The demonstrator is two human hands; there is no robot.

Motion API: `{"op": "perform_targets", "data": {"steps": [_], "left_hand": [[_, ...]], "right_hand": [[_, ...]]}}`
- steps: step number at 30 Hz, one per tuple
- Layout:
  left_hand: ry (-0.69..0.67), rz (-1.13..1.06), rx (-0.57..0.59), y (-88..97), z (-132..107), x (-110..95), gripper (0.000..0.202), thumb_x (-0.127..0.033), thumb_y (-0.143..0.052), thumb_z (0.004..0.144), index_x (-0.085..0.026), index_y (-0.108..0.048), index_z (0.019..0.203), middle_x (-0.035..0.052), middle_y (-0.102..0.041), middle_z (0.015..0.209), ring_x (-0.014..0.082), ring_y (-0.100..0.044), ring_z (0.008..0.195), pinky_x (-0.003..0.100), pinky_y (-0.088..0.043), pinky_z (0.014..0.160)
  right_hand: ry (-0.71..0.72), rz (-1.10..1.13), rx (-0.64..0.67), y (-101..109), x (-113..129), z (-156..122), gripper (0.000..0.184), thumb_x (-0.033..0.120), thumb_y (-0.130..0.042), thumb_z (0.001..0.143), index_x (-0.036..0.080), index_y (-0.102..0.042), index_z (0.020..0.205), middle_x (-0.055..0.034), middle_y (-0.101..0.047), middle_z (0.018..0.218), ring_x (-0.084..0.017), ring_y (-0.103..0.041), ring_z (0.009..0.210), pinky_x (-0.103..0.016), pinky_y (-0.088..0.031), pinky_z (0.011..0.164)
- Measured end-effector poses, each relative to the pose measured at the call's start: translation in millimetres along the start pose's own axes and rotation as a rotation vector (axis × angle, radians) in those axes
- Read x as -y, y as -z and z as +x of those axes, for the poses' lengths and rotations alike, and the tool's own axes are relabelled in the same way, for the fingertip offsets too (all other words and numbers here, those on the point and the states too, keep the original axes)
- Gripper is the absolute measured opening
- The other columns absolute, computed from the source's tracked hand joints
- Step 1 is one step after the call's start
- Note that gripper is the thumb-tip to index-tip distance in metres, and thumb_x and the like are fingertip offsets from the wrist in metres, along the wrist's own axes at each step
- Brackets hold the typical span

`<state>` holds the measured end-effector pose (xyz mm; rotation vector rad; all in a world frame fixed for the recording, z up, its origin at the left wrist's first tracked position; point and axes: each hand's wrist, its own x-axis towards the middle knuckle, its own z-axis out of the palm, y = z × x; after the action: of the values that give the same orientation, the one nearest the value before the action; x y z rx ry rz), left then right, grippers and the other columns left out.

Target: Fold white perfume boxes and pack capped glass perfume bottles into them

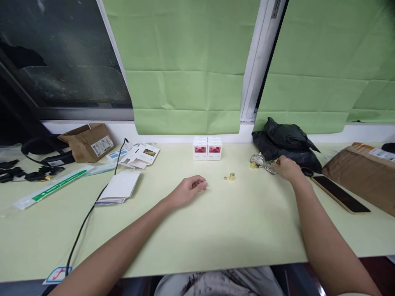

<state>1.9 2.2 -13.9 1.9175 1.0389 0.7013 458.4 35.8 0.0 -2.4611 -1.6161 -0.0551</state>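
My left hand [189, 190] rests on the table, its fingers curled in towards the thumb, and nothing shows in them. To its right lie a small gold cap [232, 176] and a smaller gold piece [225, 178]. At the right, my right hand [289, 167] is closed on a shiny clear glass-like piece [271, 167], partly hidden by the fingers. Beside that is a round clear glass-like piece [257, 159] with a gold cap-like part [253, 165] at its base. Whether the two clear pieces touch I cannot tell.
White boxes with pink flower pictures [207, 149] stand at the back middle. Black plastic bags [286, 142], a phone [339, 194] and a brown parcel [359, 174] lie right. Left are an opened carton [89, 142], folded white card [121, 186] and a black cable [89, 213].
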Motion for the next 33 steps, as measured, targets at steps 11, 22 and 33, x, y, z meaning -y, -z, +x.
{"op": "perform_targets", "data": {"steps": [11, 22, 33], "left_hand": [[-0.008, 0.009, -0.032, -0.3, 0, -2, 0.036, -0.053, -0.054, 0.101, -0.022, -0.070, 0.107, 0.0036, -0.074, 0.099, 0.0181, -0.062, 0.085, 0.030, -0.046, 0.078], [-0.026, 0.040, -0.031, -0.9, 1, -4, 0.039, -0.055, -0.053, 0.100, -0.021, -0.071, 0.103, 0.0041, -0.073, 0.096, 0.0186, -0.060, 0.081, 0.030, -0.046, 0.074], [0.006, 0.055, -0.030, -1.3, -1, -4, 0.041, -0.058, -0.053, 0.100, -0.021, -0.071, 0.103, 0.0033, -0.071, 0.093, 0.0179, -0.056, 0.080, 0.029, -0.042, 0.070]], "right_hand": [[0.745, 0.512, -0.016, 2, 103, -66, 0.040, 0.056, -0.063, 0.096, 0.026, -0.059, 0.123, -0.0087, -0.063, 0.119, -0.023, -0.063, 0.088, -0.036, -0.052, 0.082], [0.837, 0.449, 0.192, -34, 134, -83, 0.016, 0.034, -0.054, 0.104, 0.026, -0.059, 0.116, -0.0046, -0.061, 0.108, -0.022, -0.060, 0.096, -0.035, -0.046, 0.088], [0.519, 0.015, 0.186, -12, 83, -54, 0.012, 0.018, -0.049, 0.099, 0.020, -0.061, 0.102, -0.0121, -0.069, 0.109, -0.024, -0.066, 0.095, -0.032, -0.042, 0.077]]}}
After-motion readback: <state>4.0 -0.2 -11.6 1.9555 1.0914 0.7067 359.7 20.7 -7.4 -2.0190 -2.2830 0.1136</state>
